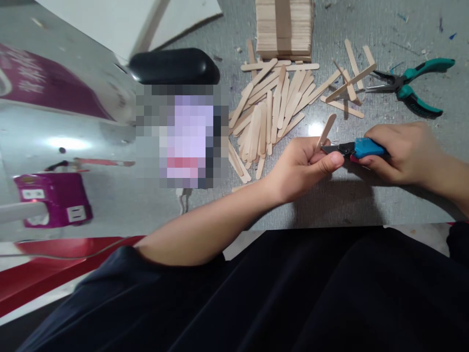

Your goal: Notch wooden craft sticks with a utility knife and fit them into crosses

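My left hand (306, 164) is closed around the lower part of a wooden craft stick (327, 128), whose rounded end points up and away. In my right hand (399, 151) is a utility knife (367, 147) with a blue and black handle, its blade pointing left. The blade lies against the stick beside my left thumb; whether it has cut into the wood cannot be made out. Beyond my hands, a heap of loose craft sticks (269, 110) covers part of the table. Several sticks (351, 83) lie crossed or joined to the right of that heap.
Green-handled pliers (406, 88) lie spread at the right. A banded bundle of sticks (267, 29) stands at the back. Leftward are a black case (176, 67), a blurred-out device (190, 132), a purple power socket (54, 199) and a purple-and-white bottle or package (54, 83).
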Demonstrator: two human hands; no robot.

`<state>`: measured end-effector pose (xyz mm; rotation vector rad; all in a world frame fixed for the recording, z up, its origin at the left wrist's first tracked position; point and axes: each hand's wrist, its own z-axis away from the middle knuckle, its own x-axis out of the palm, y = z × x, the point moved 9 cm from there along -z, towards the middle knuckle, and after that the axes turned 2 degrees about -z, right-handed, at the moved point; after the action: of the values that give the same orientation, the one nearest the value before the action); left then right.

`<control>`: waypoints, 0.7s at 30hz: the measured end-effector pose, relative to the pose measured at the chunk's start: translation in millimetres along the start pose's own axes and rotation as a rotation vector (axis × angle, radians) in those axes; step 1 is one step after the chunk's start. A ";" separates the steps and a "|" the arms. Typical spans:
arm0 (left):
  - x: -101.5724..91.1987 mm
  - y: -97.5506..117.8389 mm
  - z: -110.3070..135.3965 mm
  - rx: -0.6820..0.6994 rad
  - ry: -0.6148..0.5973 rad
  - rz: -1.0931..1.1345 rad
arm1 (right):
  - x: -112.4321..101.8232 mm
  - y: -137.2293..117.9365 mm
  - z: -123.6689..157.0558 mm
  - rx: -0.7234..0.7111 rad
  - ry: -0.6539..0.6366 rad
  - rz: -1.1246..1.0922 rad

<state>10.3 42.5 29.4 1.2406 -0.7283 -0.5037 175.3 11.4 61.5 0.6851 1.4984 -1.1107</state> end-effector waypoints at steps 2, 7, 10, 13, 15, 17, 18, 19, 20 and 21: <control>0.3 0.0 0.3 0.001 -0.003 -0.007 | -0.7 -0.4 0.3 -0.012 0.018 0.006; -0.8 1.9 0.7 0.022 0.020 -0.037 | -6.2 -4.5 0.9 -0.018 0.051 0.058; -1.6 3.6 1.1 0.030 0.037 -0.061 | -6.7 -5.8 0.9 0.011 0.012 0.104; -1.9 6.0 1.4 0.037 0.051 -0.083 | -5.9 -5.1 1.1 0.036 -0.029 0.130; -1.8 7.0 1.7 0.038 0.054 -0.089 | -5.0 -4.2 1.3 0.043 -0.046 0.136; -1.9 7.2 2.1 0.032 0.056 -0.093 | -4.7 -3.9 1.5 0.038 -0.049 0.142; -2.3 6.8 2.4 0.026 0.059 -0.094 | -4.6 -4.0 1.6 0.034 -0.047 0.144; -3.0 6.2 2.7 0.018 0.064 -0.096 | -4.7 -4.1 1.7 0.031 -0.045 0.145; -3.5 5.4 2.9 0.010 0.066 -0.098 | -4.6 -4.0 1.8 0.030 -0.045 0.145; -3.8 4.9 3.1 0.005 0.066 -0.100 | -4.4 -3.8 1.8 0.032 -0.047 0.143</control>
<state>5.3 44.4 33.7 1.2971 -0.6140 -0.5409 173.8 8.9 66.9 0.7713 1.3724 -1.0360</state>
